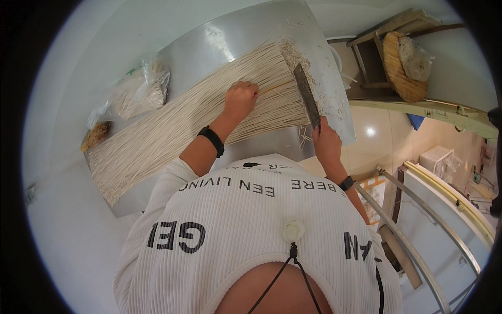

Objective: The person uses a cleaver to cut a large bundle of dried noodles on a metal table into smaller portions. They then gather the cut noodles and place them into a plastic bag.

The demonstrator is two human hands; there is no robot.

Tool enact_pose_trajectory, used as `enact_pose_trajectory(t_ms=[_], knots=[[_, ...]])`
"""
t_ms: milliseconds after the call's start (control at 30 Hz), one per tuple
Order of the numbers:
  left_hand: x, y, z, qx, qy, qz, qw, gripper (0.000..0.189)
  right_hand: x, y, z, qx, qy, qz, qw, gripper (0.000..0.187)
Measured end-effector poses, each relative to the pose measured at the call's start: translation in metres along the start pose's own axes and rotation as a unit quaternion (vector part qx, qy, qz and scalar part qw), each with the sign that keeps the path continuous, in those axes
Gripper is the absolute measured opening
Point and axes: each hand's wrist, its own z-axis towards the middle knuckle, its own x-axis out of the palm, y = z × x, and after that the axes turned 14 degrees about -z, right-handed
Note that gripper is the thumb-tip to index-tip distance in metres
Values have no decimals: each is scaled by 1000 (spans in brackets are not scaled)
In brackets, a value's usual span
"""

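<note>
Long, thin dried noodles (188,106) lie side by side in a wide layer across a metal table. My left hand (241,100) rests on them, its fingers curled around a thin wooden stick (276,87) that points at the blade. With my right hand (327,141) I grip the near end of a long, dark metal blade (307,94), which lies across the noodles' right ends. Short noodle scraps (294,55) are scattered along the blade's far side and over the table's right part. Whether the blade touches the metal cannot be told.
The metal table (204,47) ends at the right beyond the scraps. A clear plastic bag of noodles (141,92) and a straw brush (96,135) lie at the left. At the upper right, a round woven lid (396,70) bears another bag (415,61). Metal rails (408,239) stand at the lower right.
</note>
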Motion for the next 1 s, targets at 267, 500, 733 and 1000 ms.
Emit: enact_pose_trajectory(t_ms=[267,500,733,1000], knots=[[-29,3,-11,-83,-28,-36,996,8,-1,-3,-5,17,-30,22,999,35],[-101,40,-64,-318,-93,16,943,6,-17,11,-6,25,3,141,990,34],[-156,78,-72,-161,-256,-84,950,16,-9,99,11,-91,-3,101,991,33],[-159,102,-19,-88,-200,-139,966,17,29,199,0,-128,-8,44,991,30]])
